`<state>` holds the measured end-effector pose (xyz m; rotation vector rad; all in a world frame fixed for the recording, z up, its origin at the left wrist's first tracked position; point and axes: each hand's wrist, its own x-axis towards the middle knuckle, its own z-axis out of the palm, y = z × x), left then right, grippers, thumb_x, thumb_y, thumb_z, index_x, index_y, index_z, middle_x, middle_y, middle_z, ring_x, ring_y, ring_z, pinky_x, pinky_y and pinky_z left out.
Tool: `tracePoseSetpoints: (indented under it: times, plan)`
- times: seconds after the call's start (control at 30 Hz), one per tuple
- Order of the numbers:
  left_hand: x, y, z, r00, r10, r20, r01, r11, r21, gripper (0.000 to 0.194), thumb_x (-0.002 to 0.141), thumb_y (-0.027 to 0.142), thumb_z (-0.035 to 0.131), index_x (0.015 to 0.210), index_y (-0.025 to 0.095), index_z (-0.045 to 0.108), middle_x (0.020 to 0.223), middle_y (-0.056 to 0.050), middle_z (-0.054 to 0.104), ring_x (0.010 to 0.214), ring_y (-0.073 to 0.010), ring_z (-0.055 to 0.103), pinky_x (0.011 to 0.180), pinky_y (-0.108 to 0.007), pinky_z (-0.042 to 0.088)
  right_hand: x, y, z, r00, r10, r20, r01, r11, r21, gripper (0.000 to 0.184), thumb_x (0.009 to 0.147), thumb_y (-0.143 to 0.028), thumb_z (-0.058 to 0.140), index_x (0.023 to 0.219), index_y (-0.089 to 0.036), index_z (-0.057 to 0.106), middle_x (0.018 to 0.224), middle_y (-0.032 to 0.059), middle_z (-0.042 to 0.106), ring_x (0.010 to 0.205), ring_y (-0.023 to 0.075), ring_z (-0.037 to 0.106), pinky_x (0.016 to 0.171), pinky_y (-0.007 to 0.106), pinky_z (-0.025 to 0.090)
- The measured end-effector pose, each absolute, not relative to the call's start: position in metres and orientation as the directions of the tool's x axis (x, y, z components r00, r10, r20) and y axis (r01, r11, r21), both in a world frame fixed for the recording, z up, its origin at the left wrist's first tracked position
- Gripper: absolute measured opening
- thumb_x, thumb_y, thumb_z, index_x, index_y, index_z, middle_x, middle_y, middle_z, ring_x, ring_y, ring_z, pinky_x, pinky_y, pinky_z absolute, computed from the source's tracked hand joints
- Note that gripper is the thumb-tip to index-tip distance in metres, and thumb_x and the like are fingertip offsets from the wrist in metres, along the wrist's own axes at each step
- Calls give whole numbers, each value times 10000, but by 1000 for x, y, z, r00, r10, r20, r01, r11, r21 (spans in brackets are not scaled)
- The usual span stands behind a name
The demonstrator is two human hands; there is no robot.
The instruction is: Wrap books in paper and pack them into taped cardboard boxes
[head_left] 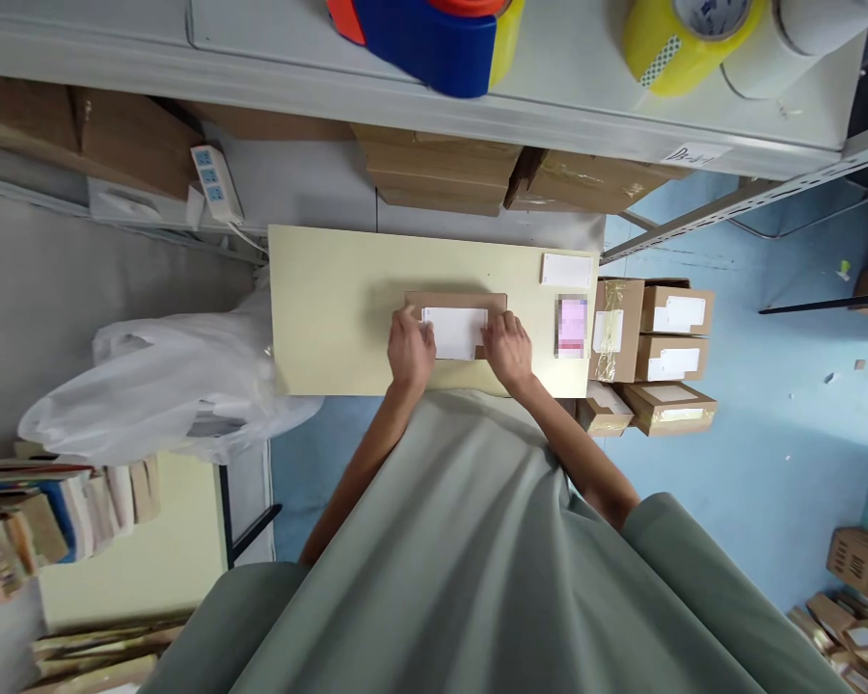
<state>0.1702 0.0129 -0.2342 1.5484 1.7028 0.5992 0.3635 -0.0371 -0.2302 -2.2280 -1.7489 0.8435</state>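
Observation:
A small cardboard box (455, 300) lies flat on the cream table in front of me. On its top is a white label (454, 333), with a little brown cardboard showing at the label's lower right corner. My left hand (411, 352) is closed at the label's left edge, its thumb against the paper. At the opposite edge my right hand (507, 349) is closed too, fingers curled over the box's right end. The fingertips partly hide both ends of the label, so how firmly they pinch it is unclear.
On the cream table (325, 308), a white slip (566, 270) and a blurred pink card (571, 326) lie right. Labelled boxes (672, 313) stand beyond that edge. A shelf (260, 58) overhead carries a tape dispenser (434, 43) and yellow tape (658, 58). Left hangs a white plastic bag (159, 376).

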Motion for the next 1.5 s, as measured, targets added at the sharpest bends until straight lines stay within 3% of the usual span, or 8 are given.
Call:
tracePoseSetpoints:
  times: [0.1,0.2,0.37,0.67,0.93,1.17,1.37,1.5]
  plan:
    - [185,1,-231,365,926,-101,611,-156,776,584,1098,517,532,1565,171,584,1662,-228,558,1625,-375,446,1354,-540,312,347,-46,-243,-172,970,-172,850,59,-523,604,1120,-336,495,1657,-63,470,1775,270,408,1690,415,329,1356,637,320]
    - [193,-11,-240,575,811,-109,623,-347,701,711,1137,551,385,1725,155,441,1834,-167,358,1749,-327,223,1428,-534,154,338,-53,-260,-354,914,-196,831,212,-514,773,1100,-351,502,1761,-11,290,1863,224,254,1762,370,159,1442,598,164]
    - [179,-16,-264,497,854,-155,770,-351,533,804,1154,593,285,1789,99,293,1872,-178,223,1768,-313,144,1440,-558,39,353,-57,-271,-394,901,-180,835,269,-480,978,1094,-486,564,1793,29,113,1889,220,103,1776,367,61,1462,564,81]
    - [189,-19,-278,287,943,-169,865,-180,468,855,1154,613,288,1788,42,230,1879,-236,114,1776,-344,30,1426,-622,30,374,-65,-273,-330,921,-209,866,207,-454,1236,1039,-466,736,1768,23,-134,1872,240,-47,1772,400,-2,1454,592,22]
    - [198,-53,-273,260,948,-184,882,-156,445,850,1128,672,384,1780,129,328,1897,-182,109,1770,-383,-42,1415,-669,52,369,-52,-282,-217,963,-161,840,101,-533,863,1128,-241,465,1810,-75,-36,1891,168,64,1778,323,79,1442,627,95]
    - [208,-95,-272,236,946,-224,924,-147,353,950,1134,670,346,1793,11,163,1882,-253,69,1766,-382,-70,1421,-634,52,384,-83,-271,-123,973,-198,883,16,-469,848,1121,-269,525,1829,-151,74,1897,143,-3,1776,371,12,1414,685,139]
    - [208,-136,-276,184,954,-237,940,-101,325,918,1143,575,372,1798,8,68,1878,-265,57,1765,-378,-74,1418,-642,47,405,-135,-278,-93,974,-208,919,3,-394,879,1118,-262,563,1831,-275,48,1896,157,21,1752,420,185,1331,666,372]
    - [202,-152,-280,189,963,-194,932,-114,343,873,1127,480,459,1798,31,128,1878,-278,-27,1750,-418,-131,1398,-692,59,412,-169,-284,-75,960,-268,938,-24,-346,846,1128,-247,527,1832,-306,62,1888,199,69,1690,417,372,1217,591,537]
